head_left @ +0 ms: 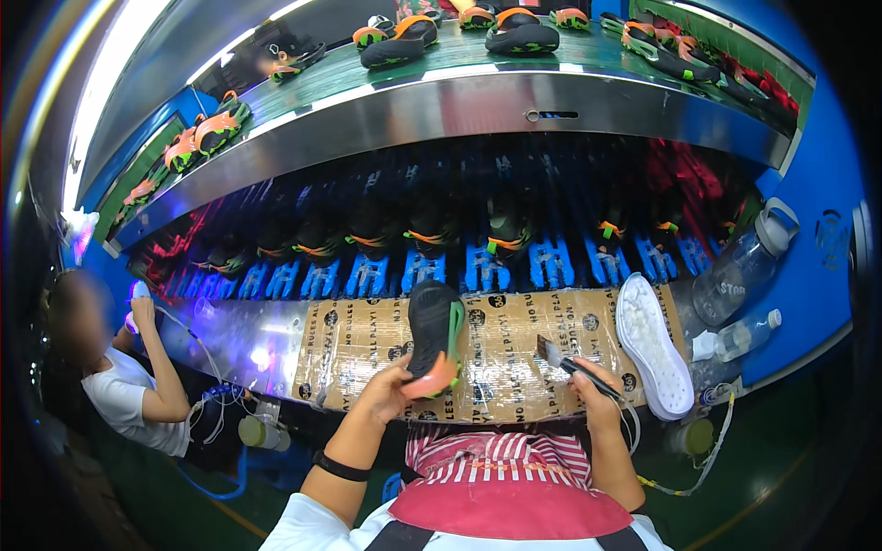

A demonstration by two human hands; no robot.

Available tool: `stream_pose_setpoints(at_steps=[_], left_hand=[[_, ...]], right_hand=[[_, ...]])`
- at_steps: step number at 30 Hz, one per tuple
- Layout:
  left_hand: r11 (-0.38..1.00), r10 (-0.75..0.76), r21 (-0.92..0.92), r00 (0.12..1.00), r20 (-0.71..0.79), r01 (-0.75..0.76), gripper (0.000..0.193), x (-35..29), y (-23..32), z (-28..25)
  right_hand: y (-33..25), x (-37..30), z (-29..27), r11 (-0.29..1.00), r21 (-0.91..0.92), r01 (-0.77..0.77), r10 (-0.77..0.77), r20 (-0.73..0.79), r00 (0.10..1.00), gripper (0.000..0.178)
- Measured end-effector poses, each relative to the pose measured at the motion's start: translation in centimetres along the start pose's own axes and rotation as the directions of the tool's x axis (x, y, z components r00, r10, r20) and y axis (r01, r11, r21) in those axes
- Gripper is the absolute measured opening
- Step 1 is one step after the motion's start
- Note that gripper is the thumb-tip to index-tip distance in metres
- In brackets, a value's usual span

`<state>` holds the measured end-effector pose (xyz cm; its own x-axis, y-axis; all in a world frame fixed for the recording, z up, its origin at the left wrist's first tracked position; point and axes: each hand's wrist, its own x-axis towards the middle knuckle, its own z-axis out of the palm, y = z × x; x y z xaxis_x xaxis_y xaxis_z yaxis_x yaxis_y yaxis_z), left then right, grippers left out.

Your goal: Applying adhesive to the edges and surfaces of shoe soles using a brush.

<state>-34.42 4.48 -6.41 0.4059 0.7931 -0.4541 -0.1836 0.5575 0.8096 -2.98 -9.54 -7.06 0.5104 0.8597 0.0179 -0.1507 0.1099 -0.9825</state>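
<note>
While the left hand (386, 393) has its fingers closed around the orange end of a black shoe upper with bright green trim (434, 326), the right hand (595, 393) is wrapped round the black handle of a flat, dark-bristled brush (556, 356), so yeah, both hands are full. The shoe is up over the left half of a shiny brown cardboard sheet with dark print (510, 390), black end pointing away from the person and green edge facing right. Brush tip sits well apart from it, angled up and left over the cardboard, and honestly I can't tell if the bristles touch the sheet. Just right of that hand there's a long white shoe sole (652, 349) lying toe-to-heel along the cardboard's right end, its hollow speckled with whitish bits. Past it you've got a small clear plastic bottle (749, 338) tipped on its side and a big see-through grey jug (742, 271). Behind the cardboard runs a row of blue metal supports (488, 268) with dark shoes near them, and above that a green conveyor belt (450, 62) carries more orange-and-black ones. Over on the left, a co-worker in a white shirt (138, 404) has a raised arm near a purple glow
</note>
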Motion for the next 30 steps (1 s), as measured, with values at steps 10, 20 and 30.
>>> stream_pose_setpoints(at_steps=[10, 20, 30], left_hand=[[0.66, 0.095, -0.701, 0.896, 0.434, 0.269, 0.068, 1.7, -5.3, 3.8], [0.809, 0.076, -0.505, 0.799, 0.597, 0.301, 0.071, 0.4, -6.4, 5.7], [0.756, 0.04, -0.572, 0.85, 0.525, 0.317, 0.051, -1.8, -7.6, 7.5]], right_hand=[[-1.1, -0.2, 1.0, 0.998, 0.057, 0.0, -0.005, 0.09, 0.996, 0.03], [-6.7, -0.7, 6.1, 0.954, -0.141, 0.264, -0.199, 0.357, 0.913, 0.022], [-7.0, -0.8, 11.5, 0.421, -0.383, 0.822, -0.543, 0.619, 0.567, 0.024]])
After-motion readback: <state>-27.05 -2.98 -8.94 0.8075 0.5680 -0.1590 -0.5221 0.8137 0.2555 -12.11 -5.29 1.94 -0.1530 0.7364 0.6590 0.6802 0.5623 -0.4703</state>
